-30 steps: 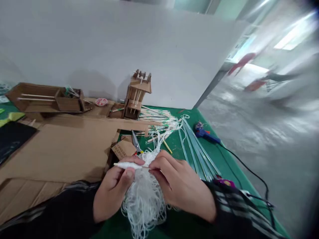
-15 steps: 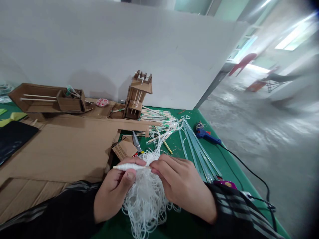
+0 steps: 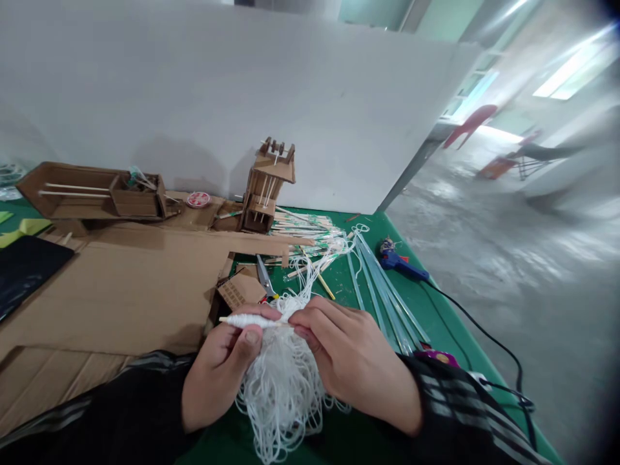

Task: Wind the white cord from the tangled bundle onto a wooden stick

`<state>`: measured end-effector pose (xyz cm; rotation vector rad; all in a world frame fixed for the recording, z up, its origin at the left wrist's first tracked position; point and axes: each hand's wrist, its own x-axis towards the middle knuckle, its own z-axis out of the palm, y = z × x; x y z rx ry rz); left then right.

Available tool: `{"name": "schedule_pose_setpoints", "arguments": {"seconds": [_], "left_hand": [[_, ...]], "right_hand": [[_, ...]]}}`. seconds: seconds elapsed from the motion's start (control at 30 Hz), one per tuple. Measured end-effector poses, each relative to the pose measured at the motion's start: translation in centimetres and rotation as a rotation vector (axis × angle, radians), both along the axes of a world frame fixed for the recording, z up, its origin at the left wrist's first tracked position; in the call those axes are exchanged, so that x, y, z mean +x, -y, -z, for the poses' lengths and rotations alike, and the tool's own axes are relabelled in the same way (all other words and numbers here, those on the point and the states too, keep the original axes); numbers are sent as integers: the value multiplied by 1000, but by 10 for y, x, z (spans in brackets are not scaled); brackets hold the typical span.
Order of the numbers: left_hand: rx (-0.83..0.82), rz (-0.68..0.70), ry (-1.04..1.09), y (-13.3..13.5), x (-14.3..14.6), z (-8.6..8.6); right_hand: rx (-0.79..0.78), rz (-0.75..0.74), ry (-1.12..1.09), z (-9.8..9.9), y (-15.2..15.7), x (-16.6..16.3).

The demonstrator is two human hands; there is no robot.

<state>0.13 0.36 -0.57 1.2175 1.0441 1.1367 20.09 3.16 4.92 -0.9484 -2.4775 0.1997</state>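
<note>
My left hand (image 3: 225,368) is closed around a thin wooden stick wound thickly with white string (image 3: 247,321); the stick's bare tip pokes out at the left. The fingertips of my right hand (image 3: 351,361) pinch the stick's other end, where bare wood (image 3: 285,325) shows. Below and between both hands hangs a loose heap of white string (image 3: 281,394). Strands from it run back across the table between the hands. Scissors (image 3: 264,274) lie just behind, beside a small cut piece of cardboard (image 3: 242,289).
Cardboard sheets (image 3: 135,284) cover the left side. Behind stand a cardboard boat shape (image 3: 87,190) and a cardboard tower (image 3: 268,187). Wooden sticks (image 3: 310,226), clear glue sticks (image 3: 382,284) and a blue glue gun (image 3: 404,265) with a trailing cable lie on the green table (image 3: 436,310).
The wound stick has tilted slightly, its left tip a little higher. My fingers have shifted slightly; both hands keep hold of it.
</note>
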Motion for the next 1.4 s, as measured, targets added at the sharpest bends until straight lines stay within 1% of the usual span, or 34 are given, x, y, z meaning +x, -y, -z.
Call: {"name": "schedule_pose_setpoints", "arguments": {"seconds": [0.1,0.3,0.5,0.7,0.87,0.97,1.1,1.23,1.3,1.37,1.4], "left_hand": [[4,-7,-2,0,0,-2],[-17,17,1,2,0,-3],[-14,15,40,2,0,-1],[12,44,9,3,1,-4],[12,31,9,3,1,-5],[15,28,-3,3,2,-6],[26,62,-2,2,1,-4],[1,56,-5,3,0,0],[-15,30,3,3,0,0],[-33,22,30,1,1,-2],[-42,25,43,1,1,-3]], "right_hand": [[-15,26,26,0,0,-1],[64,-3,-13,2,-1,-1],[-19,26,41,0,-1,-2],[50,3,11,0,-1,-1],[-23,11,46,-1,-1,-1],[7,13,17,1,1,-1],[67,-10,-20,4,0,-2],[26,2,8,1,-2,-3],[83,42,-28,-4,0,-3],[217,56,-111,-7,7,-4],[272,32,-144,-7,12,-6]]}}
